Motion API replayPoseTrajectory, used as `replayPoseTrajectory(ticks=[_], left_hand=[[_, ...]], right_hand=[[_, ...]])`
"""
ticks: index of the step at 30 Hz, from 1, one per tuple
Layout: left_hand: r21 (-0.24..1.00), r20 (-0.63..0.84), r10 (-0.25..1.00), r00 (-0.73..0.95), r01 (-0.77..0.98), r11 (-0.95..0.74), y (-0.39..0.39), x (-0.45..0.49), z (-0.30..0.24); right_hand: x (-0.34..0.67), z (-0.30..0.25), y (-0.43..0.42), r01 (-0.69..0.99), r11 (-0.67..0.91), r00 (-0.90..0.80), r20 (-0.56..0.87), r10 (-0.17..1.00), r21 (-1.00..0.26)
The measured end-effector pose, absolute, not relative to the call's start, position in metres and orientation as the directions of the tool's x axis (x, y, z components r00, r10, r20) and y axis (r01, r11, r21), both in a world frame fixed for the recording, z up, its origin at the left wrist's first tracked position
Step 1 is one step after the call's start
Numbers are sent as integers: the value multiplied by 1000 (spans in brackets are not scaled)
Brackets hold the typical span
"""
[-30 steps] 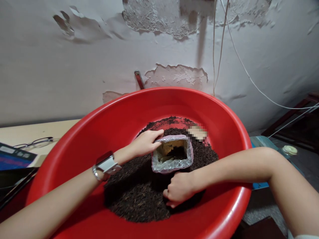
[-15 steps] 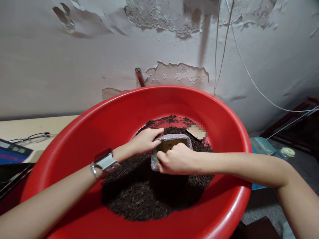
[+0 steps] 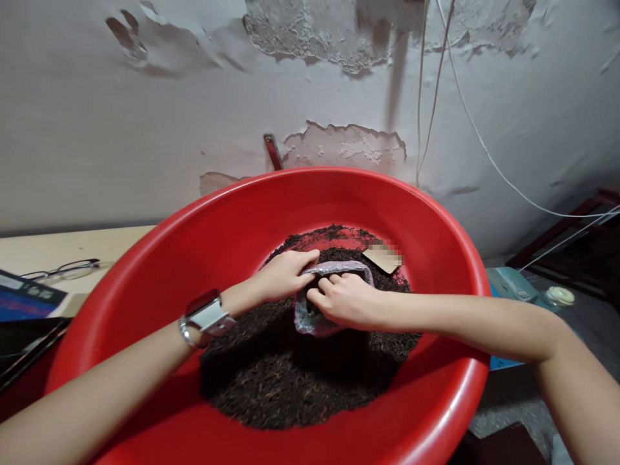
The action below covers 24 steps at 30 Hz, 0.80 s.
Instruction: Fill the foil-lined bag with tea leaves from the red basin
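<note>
A squarish container wrapped in pinkish clear plastic (image 3: 317,325) is held above the dark, bark-like soil (image 3: 285,394) in a large red basin (image 3: 431,213). My left hand (image 3: 285,274) grips its rim at the left corner, thumb reaching over the edge. At the container's mouth is my right hand (image 3: 349,300), fingers bent and a little apart, dipping inside. Its fingertips are hidden, and the interior below them looks dark. A pale card (image 3: 383,258), partly blurred out, lies on the soil behind the container.
On the cream tabletop (image 3: 116,242) to the left are glasses (image 3: 68,268) and a dark blue printed item (image 3: 29,300). Cords (image 3: 431,97) hang before the peeling wall. Right of the basin are a teal object (image 3: 514,284) and a small round pale item (image 3: 559,296).
My right hand has gone from a fist over the container's mouth to looser fingers dipped inside. The interior, brown before, now looks dark. My left hand keeps its hold.
</note>
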<state>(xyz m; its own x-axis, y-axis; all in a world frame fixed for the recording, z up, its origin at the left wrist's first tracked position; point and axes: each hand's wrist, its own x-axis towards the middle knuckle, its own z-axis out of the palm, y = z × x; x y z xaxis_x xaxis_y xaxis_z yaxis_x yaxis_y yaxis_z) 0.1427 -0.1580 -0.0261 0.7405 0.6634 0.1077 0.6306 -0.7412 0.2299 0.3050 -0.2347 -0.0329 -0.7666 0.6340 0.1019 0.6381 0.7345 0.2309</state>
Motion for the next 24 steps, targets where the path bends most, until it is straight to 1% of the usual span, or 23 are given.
replayPoseTrajectory(ticks=[2,4,6,7,9,12,15,20,24], left_hand=[[240,107,665,739,630,-739,-159,143,-26],[242,111,662,741,626,-741,-159,143,-25],[231,117,658,744,624,-747,-160,143,-24],[222,118,657,745,625,-749,-160,143,-24],[202,113,659,744,632,-748,-160,143,-24],[178,88,667,740,647,-741,-159,143,-24],[168,70,677,733,660,-732,-160,144,-23],[111,125,735,666,727,-678,-161,144,-20],[101,176,738,652,734,-672,-163,143,-16]], right_hand=[[303,-29,-238,546,797,-837,157,523,259],[299,-25,-244,387,884,-920,173,352,262],[295,-26,-254,215,953,-973,134,189,216],[293,-29,-259,144,974,-987,97,129,174],[290,-41,-268,63,995,-998,4,63,79],[290,-69,-274,77,997,-983,-170,73,-16],[294,-93,-270,140,989,-942,-313,120,-44],[295,-102,-265,261,962,-906,-364,215,-80],[295,-100,-263,318,946,-874,-406,269,-58]])
